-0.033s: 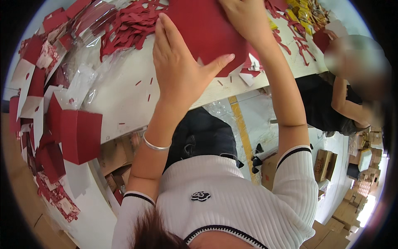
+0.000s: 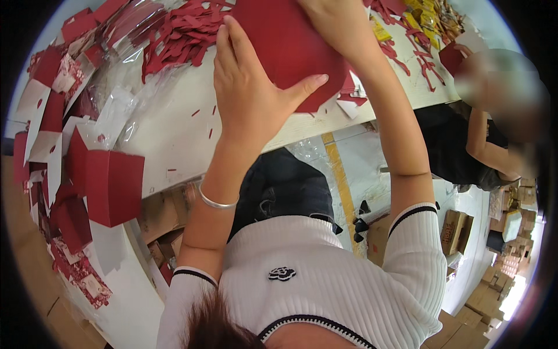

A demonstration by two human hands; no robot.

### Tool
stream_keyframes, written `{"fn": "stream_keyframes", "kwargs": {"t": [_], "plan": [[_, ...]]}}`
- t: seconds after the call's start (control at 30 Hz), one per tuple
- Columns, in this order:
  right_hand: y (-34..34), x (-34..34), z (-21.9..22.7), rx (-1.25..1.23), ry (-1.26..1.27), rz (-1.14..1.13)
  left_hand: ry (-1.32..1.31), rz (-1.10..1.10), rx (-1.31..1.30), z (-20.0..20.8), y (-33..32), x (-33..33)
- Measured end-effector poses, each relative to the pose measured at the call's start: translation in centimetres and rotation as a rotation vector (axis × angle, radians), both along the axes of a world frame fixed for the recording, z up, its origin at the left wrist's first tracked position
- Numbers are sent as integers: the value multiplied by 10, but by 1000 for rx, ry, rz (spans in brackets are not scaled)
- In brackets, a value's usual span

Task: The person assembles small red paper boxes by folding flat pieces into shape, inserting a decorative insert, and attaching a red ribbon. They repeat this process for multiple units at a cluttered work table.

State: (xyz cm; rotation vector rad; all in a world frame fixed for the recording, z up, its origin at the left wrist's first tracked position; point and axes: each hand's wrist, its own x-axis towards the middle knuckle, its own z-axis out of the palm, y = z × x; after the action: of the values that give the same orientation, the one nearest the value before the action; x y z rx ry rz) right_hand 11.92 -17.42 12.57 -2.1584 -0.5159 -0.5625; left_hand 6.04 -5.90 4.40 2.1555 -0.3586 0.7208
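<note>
Red card piece: set over the far part of the white table, between the two hands, its upper end cut off by the picture's edge; its rounded lower edge is brought close to the table's near edge.
Left hand: laid with its back upward along the piece's left side; the fingers are stretched forward, the thumb is spread across the red face, and the hand is not closed.
Right hand: placed over the piece's upper right; its fingertips are hidden or cut off, so whether anything is gripped cannot be told.
Left wrist: ringed by a silver bangle.
Strips: a heap of red strips is piled beyond the left hand.
Left side: an open red box is stood near crumpled clear plastic.
Right side: folded red-and-white cards are left beside the piece; yellow packets are heaped farther off.
Co-worker: a red object is held by a person in black.
</note>
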Motion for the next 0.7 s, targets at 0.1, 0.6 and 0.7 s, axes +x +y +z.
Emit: {"fn": "stream_keyframes", "kwargs": {"t": [0.1, 0.6, 0.7], "plan": [[29, -6, 1, 62, 24, 207, 252, -290, -342, -6, 18, 2], [-7, -56, -31, -205, -396, 668, 752, -833, -1126, 8, 131, -32], [-18, -44, -44, 73, -292, 670, 255, -546, -376, 15, 129, -34]]}}
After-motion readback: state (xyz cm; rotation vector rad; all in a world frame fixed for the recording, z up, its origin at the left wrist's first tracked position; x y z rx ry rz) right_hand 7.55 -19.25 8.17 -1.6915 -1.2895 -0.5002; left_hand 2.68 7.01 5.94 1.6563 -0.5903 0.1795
